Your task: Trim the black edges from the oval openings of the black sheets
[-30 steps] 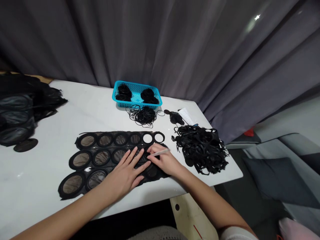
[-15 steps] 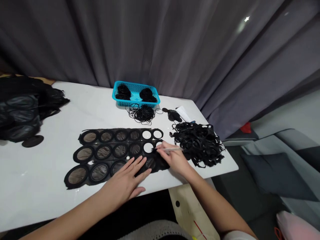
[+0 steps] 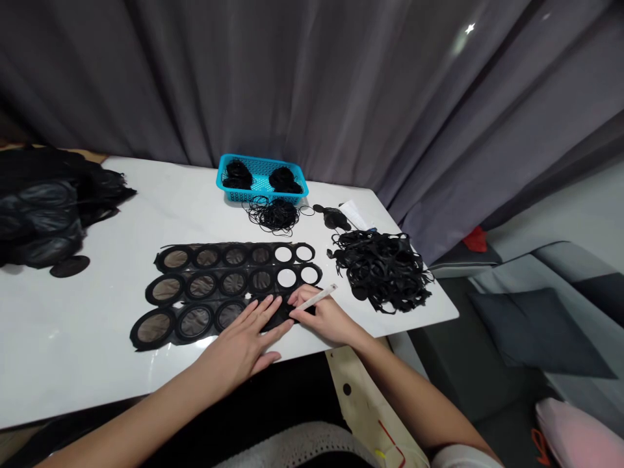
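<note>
Because the black sheet of mesh-filled rings (image 3: 234,279) lies loose on the white table (image 3: 97,364), my left hand (image 3: 238,341) is spread flat across its near row to pin it, while my right hand (image 3: 324,322) pinches a slim white pen-like tool (image 3: 319,298) just beside it.

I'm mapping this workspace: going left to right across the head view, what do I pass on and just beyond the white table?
Heap of black fabric pieces → black sheet with rows of round cut-outs → tangle of black cut strips → dark grey cushion
</note>
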Motion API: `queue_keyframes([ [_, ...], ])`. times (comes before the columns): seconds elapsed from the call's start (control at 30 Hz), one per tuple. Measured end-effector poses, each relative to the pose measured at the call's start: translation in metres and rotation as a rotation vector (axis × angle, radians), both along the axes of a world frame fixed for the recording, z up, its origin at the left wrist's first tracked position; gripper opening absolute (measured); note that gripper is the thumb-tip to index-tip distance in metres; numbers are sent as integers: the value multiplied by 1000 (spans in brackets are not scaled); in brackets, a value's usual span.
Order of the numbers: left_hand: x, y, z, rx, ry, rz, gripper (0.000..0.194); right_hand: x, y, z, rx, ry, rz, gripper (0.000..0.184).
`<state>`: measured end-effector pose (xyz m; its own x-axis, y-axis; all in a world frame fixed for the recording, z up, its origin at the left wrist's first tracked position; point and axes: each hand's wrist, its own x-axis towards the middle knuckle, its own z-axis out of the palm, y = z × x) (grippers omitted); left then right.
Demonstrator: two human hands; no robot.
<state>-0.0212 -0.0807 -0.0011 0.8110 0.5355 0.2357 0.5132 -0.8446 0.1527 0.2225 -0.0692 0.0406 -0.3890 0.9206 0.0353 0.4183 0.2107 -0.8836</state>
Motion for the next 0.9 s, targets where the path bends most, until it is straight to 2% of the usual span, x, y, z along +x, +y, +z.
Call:
queue_keyframes([
  [0.23, 0, 0, 0, -3, -11, -6, 62, -1, -4, 0, 86, -91, 32, 20],
  [0.33, 0, 0, 0, -17, -37, 3, 62, -9, -16, -8, 262, -245, 73, 8],
  [0.4, 0, -1, 0, -22, -47, 5, 61, -12, -21, -15, 386, -340, 92, 11],
  [0.47, -1, -1, -1, -21, -43, 7, 59, -7, -18, -20, 458, -357, -5, 17],
  [0.6, -3, 1, 3, -3, -20, -6, 56, 27, 2, -12, 426, -251, -455, 19],
  [0.67, 1, 5, 9, 0, -39, -10, 53, 45, 9, -3, 369, -228, -524, 17],
  [0.73, 10, 10, 16, -2, -68, -24, 51, 55, 9, 3, 322, -212, -466, 16],
  [0.8, 24, 18, 20, -2, -71, -59, 52, 58, 5, 5, 262, -193, -347, 15],
  [0.9, 40, 30, 17, -12, -33, -123, 57, 53, -3, 3, 146, -166, -186, 14],
])
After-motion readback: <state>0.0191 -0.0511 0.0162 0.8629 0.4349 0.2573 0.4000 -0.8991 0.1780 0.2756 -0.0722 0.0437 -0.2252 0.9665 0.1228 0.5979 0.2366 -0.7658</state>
